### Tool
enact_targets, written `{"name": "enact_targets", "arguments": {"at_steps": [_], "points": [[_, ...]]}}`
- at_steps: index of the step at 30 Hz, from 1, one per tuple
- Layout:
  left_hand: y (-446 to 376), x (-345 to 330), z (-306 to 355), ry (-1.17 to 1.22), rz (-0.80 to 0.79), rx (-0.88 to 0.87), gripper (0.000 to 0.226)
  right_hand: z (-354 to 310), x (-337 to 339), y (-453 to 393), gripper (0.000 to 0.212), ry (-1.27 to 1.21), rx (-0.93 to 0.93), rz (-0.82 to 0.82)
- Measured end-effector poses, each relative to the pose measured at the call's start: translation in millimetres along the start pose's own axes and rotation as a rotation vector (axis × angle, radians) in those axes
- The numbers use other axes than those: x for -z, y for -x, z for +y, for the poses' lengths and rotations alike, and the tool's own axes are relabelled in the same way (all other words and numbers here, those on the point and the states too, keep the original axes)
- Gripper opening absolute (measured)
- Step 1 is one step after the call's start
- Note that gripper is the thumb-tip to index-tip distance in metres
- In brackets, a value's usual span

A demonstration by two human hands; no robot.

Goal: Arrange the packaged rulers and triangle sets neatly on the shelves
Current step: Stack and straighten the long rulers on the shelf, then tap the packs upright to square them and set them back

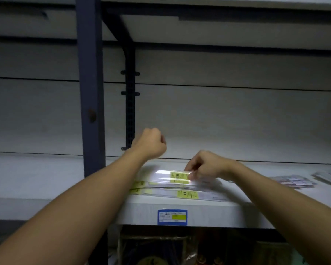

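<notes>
several clear packaged rulers point(172, 185), yellow-labelled, stacked flat

A stack of packaged rulers point(172, 185) lies on the shelf point(46, 175) at lower centre of the frame, near its front edge; a label point(172, 217) sits on that edge just below the stack; more packets point(294, 181) lie on the same shelf at far right; an upright post point(91, 92) stands left of the stack.
</notes>
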State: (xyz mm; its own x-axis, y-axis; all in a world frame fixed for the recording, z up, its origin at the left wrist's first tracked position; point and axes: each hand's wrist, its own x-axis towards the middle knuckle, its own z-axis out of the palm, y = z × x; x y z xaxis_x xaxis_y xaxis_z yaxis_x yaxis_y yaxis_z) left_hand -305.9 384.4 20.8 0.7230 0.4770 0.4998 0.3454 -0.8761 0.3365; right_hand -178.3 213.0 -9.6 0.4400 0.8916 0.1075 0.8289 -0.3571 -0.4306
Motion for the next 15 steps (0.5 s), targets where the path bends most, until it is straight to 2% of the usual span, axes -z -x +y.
{"name": "enact_targets", "arguments": {"at_steps": [5, 11, 15], "points": [[5.2, -14.2, -8.1, -0.010, -0.033, -0.020, 0.033, -6.4, -16.6, -5.1, 0.026, 0.177, 0.098, 0.072], [-3.0, -31.0, 5.6, -0.001, -0.128, -0.127, 0.034, 1.8, -15.3, 3.4, 0.034, 0.138, 0.046, 0.140], [-8.3, -41.4, 23.7, -0.033, -0.138, -0.194, 0.028, 18.8, -0.6, 17.6, 0.032, 0.113, 0.036, 0.305]]}}
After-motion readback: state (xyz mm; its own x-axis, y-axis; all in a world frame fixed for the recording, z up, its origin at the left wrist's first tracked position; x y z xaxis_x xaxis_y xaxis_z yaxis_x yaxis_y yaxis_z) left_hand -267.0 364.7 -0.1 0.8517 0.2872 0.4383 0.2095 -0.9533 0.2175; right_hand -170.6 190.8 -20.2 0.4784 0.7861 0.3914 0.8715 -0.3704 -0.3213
